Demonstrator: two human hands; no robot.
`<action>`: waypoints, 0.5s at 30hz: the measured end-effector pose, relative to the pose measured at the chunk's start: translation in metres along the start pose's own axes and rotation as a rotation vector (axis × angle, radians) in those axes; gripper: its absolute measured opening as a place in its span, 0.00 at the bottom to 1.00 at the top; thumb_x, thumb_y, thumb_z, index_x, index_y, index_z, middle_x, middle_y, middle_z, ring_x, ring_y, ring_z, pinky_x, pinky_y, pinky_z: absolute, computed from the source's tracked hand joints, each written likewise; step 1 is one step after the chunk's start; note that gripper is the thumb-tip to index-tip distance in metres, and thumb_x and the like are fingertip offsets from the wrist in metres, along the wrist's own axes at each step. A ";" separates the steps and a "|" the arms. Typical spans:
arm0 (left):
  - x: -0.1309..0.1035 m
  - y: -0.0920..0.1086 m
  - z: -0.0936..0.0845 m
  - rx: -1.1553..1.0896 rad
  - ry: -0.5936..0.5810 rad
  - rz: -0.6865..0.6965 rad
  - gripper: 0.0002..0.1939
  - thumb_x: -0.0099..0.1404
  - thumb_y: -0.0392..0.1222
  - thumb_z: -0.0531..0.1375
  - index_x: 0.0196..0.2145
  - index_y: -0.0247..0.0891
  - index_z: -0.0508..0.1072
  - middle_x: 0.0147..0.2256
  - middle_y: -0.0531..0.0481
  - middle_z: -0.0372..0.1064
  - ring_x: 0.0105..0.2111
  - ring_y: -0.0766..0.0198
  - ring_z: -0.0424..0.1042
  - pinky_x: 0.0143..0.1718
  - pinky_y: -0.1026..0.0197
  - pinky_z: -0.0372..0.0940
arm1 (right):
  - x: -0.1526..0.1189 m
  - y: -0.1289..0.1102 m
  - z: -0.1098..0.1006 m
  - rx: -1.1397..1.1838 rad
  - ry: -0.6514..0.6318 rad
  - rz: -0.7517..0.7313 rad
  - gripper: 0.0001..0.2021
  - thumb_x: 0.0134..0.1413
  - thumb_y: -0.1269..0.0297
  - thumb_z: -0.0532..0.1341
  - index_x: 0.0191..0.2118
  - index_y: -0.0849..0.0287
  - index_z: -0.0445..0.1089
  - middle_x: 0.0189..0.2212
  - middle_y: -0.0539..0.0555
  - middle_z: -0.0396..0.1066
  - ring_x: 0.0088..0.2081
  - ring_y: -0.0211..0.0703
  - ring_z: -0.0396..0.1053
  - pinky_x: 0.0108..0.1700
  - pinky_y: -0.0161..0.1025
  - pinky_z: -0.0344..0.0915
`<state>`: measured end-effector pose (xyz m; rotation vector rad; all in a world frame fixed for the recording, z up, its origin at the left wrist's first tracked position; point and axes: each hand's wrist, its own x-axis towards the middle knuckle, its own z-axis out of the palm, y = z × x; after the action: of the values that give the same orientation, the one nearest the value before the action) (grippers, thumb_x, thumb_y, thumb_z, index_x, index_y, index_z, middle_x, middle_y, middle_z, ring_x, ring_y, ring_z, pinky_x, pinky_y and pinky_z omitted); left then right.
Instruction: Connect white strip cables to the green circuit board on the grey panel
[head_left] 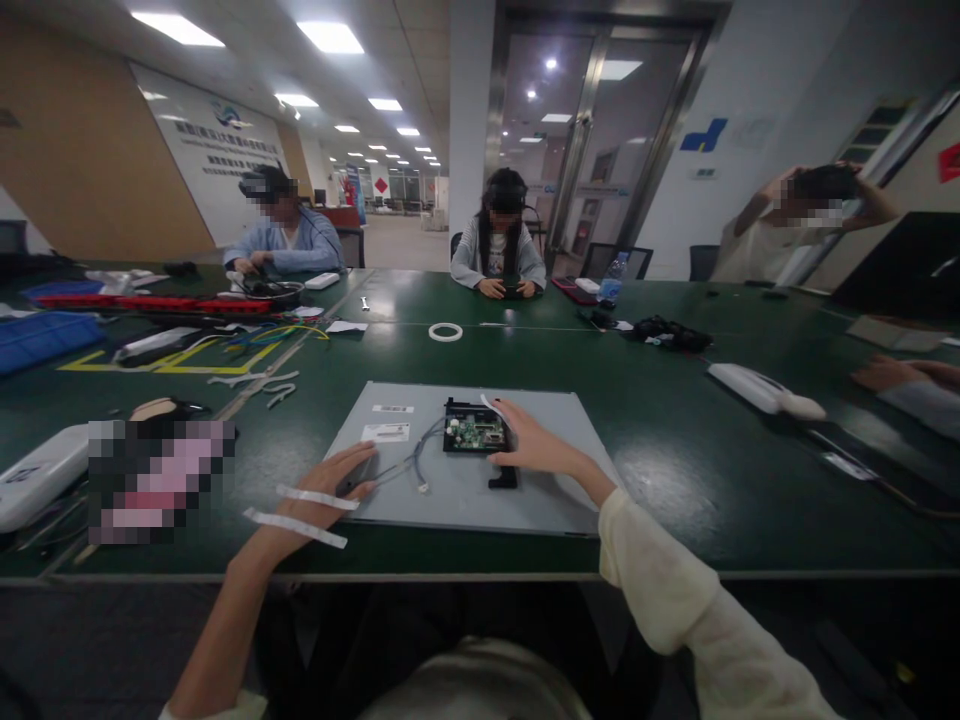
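Grey panel [555, 500] lies flat on table [675, 430]; circuit board [474, 432] sits at panel's middle. Left hand [330, 478], fingers apart, rests at panel's left edge, probably for steadying. Right hand [534, 445] reaches circuit board's right side; grip cannot tell.

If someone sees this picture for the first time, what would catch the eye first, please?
Likely the flat grey rectangular panel on the dark green table, carrying a green circuit board near the panel's middle. Next, the long white strips across the left hand, at the panel's left side; the right hand is at the board's right.
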<state>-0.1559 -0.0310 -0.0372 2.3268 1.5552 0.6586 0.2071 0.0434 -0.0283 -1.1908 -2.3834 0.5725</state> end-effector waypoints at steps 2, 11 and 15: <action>-0.001 -0.002 -0.002 -0.020 -0.013 -0.011 0.27 0.61 0.54 0.54 0.54 0.40 0.64 0.55 0.44 0.61 0.54 0.51 0.63 0.56 0.46 0.57 | 0.001 0.002 0.005 0.000 0.014 -0.018 0.46 0.44 0.48 0.62 0.65 0.60 0.40 0.63 0.64 0.42 0.63 0.52 0.41 0.61 0.50 0.44; -0.003 0.004 -0.001 -0.023 0.026 -0.095 0.26 0.60 0.53 0.53 0.53 0.38 0.66 0.52 0.44 0.65 0.50 0.51 0.66 0.54 0.48 0.59 | -0.001 0.004 0.009 0.027 0.087 -0.074 0.42 0.46 0.51 0.62 0.64 0.58 0.44 0.61 0.60 0.49 0.60 0.49 0.49 0.61 0.49 0.46; -0.002 0.004 0.003 -0.002 0.046 -0.108 0.25 0.61 0.52 0.52 0.53 0.39 0.65 0.53 0.45 0.64 0.52 0.52 0.65 0.55 0.48 0.58 | -0.004 0.001 0.009 0.002 0.093 -0.065 0.38 0.49 0.55 0.60 0.63 0.58 0.46 0.60 0.61 0.51 0.60 0.50 0.50 0.60 0.51 0.47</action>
<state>-0.1517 -0.0340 -0.0383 2.2227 1.6859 0.6917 0.2051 0.0392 -0.0375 -1.1100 -2.3333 0.4885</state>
